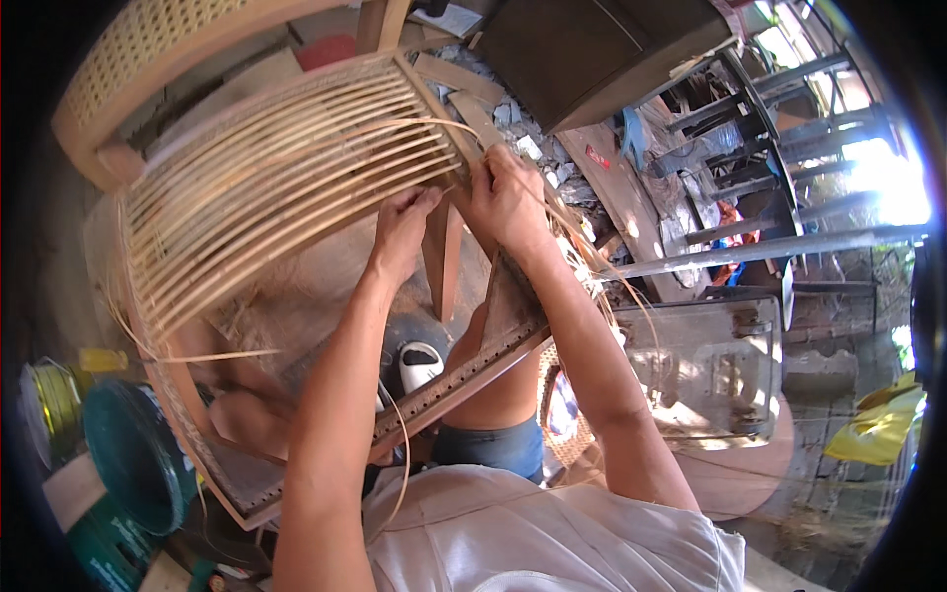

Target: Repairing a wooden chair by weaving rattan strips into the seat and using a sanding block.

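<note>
Both hands meet at the far edge of a brown wooden chair-seat frame [464,380] with a row of small holes along its rail, which rests tilted across the person's bare knees. Left hand [402,229] is closed narrow, its fingertips pinching thin pale cane strands [286,187] where they reach the frame's far rail. Right hand [508,202], just beside it and nearly touching, is curled shut around the same spot at the frame's far corner, gripping the strand ends; which single strand it holds cannot be told. From the hands the strands run leftward in a fan of parallel lines, stretched across the open frame to its curved left edge, where loose ends hang free. One long loose strand [402,444] curls down near the left forearm over the frame's near rail. Beyond the frame's far edge stands a woven cane chair back with a tan wooden rim [148,54]. A teal round plastic tub [133,454] sits by the frame's near left corner, with a yellow coil [54,400] beside it. To the right, on the ground, lies a clear plastic stool [705,370], and farther right a crumpled yellow plastic bag [878,424].
</note>
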`<state>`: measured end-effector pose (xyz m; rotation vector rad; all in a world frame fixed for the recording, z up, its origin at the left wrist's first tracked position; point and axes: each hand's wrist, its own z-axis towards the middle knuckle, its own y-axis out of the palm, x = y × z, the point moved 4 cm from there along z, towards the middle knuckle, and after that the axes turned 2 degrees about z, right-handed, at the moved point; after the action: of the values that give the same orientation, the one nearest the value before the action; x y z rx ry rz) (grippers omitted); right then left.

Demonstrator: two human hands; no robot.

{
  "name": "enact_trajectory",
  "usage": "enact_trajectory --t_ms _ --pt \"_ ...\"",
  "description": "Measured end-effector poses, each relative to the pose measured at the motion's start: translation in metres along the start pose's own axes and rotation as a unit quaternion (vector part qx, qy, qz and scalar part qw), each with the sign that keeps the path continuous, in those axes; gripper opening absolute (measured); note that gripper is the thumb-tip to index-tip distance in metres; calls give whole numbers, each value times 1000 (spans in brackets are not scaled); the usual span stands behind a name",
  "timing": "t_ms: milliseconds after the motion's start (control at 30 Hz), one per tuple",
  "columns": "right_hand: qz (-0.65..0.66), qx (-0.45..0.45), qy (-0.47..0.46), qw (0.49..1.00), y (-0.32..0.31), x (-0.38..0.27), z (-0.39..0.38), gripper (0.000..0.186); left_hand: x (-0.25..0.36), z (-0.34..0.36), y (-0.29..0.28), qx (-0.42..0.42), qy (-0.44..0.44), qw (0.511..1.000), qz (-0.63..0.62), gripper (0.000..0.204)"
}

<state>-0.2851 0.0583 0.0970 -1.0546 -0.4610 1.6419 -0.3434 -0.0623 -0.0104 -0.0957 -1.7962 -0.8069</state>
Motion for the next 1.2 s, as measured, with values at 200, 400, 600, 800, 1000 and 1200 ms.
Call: enact_trajectory --t_ms 200,400,600,800,1000,1200 --pt "7 -25 73 997 -1 3 2 14 9 -7 1 9 -3 999 44 15" --pt "12 -38 48 998 4 6 -2 11 3 -5 -4 -4 -22 999 42 16" --pt "31 -17 24 999 1 2 0 11 15 -3 1 -12 42 992 117 14" --pt "38 12 34 999 -5 0 -3 13 13 4 10 -9 99 980 171 17" --pt "-3 -32 35 999 -1 -4 -1 14 9 1 5 84 127 958 244 21" --pt "-37 -26 18 999 -1 -5 -1 16 13 2 1 66 107 966 226 21"
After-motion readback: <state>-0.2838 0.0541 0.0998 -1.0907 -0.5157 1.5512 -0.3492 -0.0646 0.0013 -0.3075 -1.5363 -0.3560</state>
